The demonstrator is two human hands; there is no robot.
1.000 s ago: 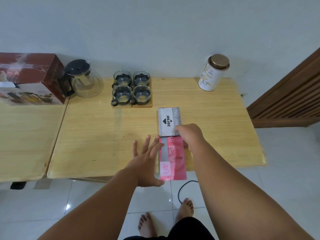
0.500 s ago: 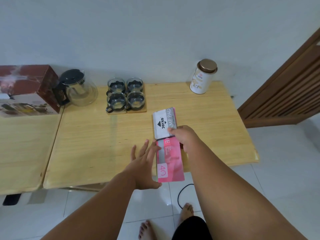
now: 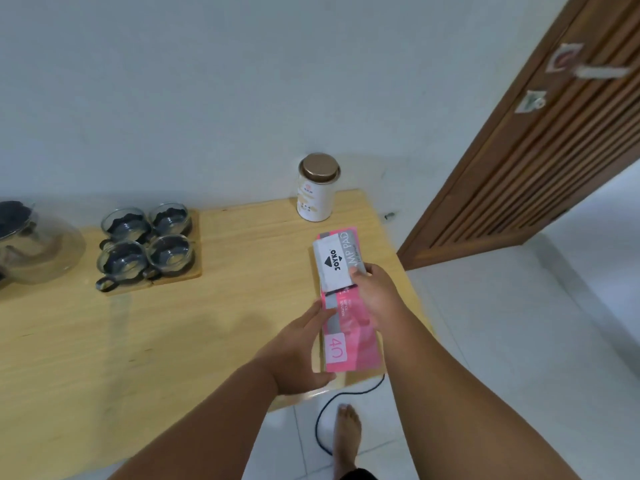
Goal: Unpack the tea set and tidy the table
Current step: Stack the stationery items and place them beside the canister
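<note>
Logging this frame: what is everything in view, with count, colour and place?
table: one, light wood, lower left
teapot: one, clear glass, left edge, partly cut off
cups: four, clear glass with dark holders, on the tray
tray: wood, under the cups; one board or two, cannot tell
tin: one, white with bronze lid, back right corner
stamp pad box: one, white and grey, over the pink box's far end
pink box: one, table's right edge
cable: one, black, floor
door: one, brown slatted, right
foot: one, bare, floor
left hand: touches the pink box's left edge
right hand: grips the stamp pad box
</note>
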